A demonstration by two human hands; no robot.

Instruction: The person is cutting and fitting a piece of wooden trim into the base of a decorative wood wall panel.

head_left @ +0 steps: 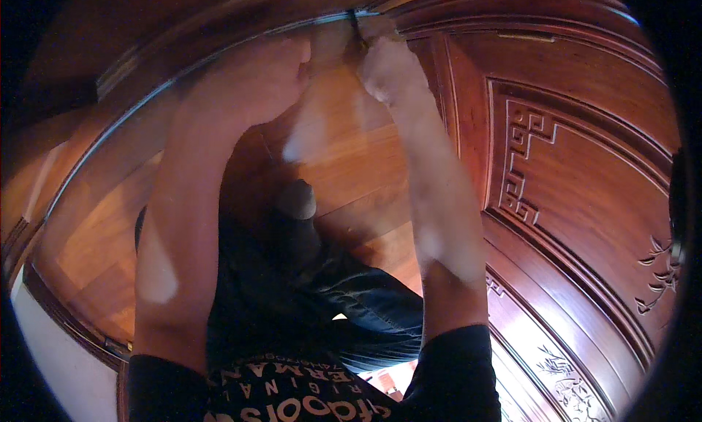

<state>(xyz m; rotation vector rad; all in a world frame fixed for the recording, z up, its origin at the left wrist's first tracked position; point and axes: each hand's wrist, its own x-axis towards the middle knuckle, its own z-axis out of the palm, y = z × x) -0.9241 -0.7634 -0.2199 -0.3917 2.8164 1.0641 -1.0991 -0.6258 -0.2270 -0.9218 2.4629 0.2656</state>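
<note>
My left hand [274, 74] is at the upper middle, close under the curved pale-blue-lit edge [168, 84] of a dark wooden panel. Its fingers look curled in, and what they hold, if anything, is hidden. To the right of it, my right hand [391, 67] is closed around a thin dark tool [356, 31]. The tool's upper end meets the lit edge; its exact kind is too dim and blurred to tell. Between the two hands shows the brown wooden floor [344, 151].
Along the right stands a reddish-brown cabinet [585, 173] with carved door panels. The dark panel [168, 27] overhangs at the upper left. My bent leg in dark jeans [365, 294] and a grey-tipped foot [297, 200] are below my hands. A white surface [58, 349] lies at lower left.
</note>
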